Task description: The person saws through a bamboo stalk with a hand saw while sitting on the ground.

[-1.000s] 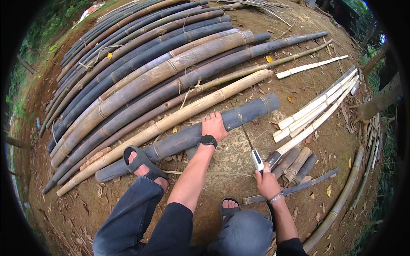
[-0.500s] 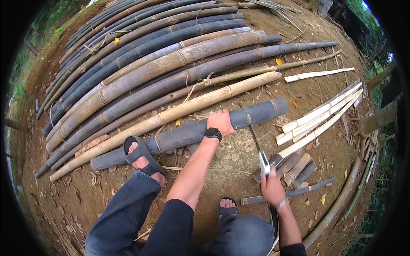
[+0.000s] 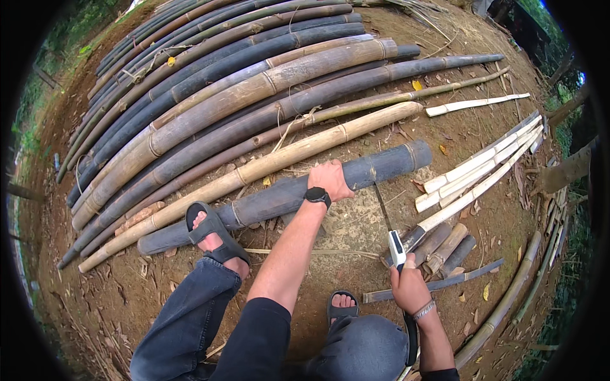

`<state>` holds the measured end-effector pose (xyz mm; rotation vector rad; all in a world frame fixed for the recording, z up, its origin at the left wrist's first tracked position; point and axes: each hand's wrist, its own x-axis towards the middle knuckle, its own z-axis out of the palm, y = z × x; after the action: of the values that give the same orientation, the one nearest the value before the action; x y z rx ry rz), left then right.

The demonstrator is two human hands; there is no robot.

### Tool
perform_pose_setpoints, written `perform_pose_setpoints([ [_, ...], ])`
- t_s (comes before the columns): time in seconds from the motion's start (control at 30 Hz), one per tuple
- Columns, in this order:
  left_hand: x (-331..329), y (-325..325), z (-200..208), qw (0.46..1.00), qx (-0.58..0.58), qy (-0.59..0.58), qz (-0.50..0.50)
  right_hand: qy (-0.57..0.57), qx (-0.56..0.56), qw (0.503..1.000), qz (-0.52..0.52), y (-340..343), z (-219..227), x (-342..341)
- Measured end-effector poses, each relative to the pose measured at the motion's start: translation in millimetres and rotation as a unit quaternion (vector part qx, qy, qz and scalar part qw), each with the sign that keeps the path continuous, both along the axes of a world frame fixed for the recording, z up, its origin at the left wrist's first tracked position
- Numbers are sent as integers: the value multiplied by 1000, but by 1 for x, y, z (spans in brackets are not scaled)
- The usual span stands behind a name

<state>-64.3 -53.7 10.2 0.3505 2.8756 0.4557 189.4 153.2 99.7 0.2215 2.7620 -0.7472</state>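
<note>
A thick dark bamboo pole (image 3: 279,198) lies slantwise on the ground in front of me. My left hand (image 3: 330,180) is closed over its top, right of the middle, with a black watch on the wrist. My left sandalled foot (image 3: 215,232) presses on the pole's left part. In my right hand (image 3: 410,286) is the handle of a hand saw (image 3: 385,209) with a white and black body. Its thin blade reaches up to the near side of the pole, just right of my left hand, and touches it close to a node.
Beyond the pole lies a pale bamboo pole (image 3: 286,143), then a wide stack of long bamboo (image 3: 210,105). Split pale strips (image 3: 481,166) and short cut pieces (image 3: 445,249) lie to the right. A flat dark strip (image 3: 438,286) is near my right hand. Tree trunks (image 3: 567,173) stand at the right.
My right hand has drawn the saw slightly back toward me and down, with the blade still at the same spot on the pole. My left hand and foot hold their places.
</note>
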Motion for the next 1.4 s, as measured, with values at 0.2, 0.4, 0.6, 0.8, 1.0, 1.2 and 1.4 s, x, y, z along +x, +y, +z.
perform_pose_setpoints([
  [0.2, 10, -3, -1, 1000, 7, -6, -7, -5, -25, 1000, 4, -1, 2, -16],
  [0.4, 6, 16, 0, 998, 46, 18, -28, -68, 28, 997, -18, 0, -55, -88],
  [0.6, -2, 13, 1, 1000, 9, 3, -5, -2, -14, 1000, -4, 7, -7, -33],
  [0.8, 3, -2, 4, 999, 5, -33, -14, -36, -24, 999, -3, -4, 12, -18],
  [1.0, 5, 7, -4, 999, 41, 2, -22, -9, 26, 1000, -16, -15, -6, -57],
  [1.2, 4, 15, -7, 999, 36, 2, 3, -9, 30, 999, 11, 4, -28, -56],
  [1.4, 0, 1, -1, 999, 30, 18, 3, 34, -41, 998, 28, 4, 3, -3],
])
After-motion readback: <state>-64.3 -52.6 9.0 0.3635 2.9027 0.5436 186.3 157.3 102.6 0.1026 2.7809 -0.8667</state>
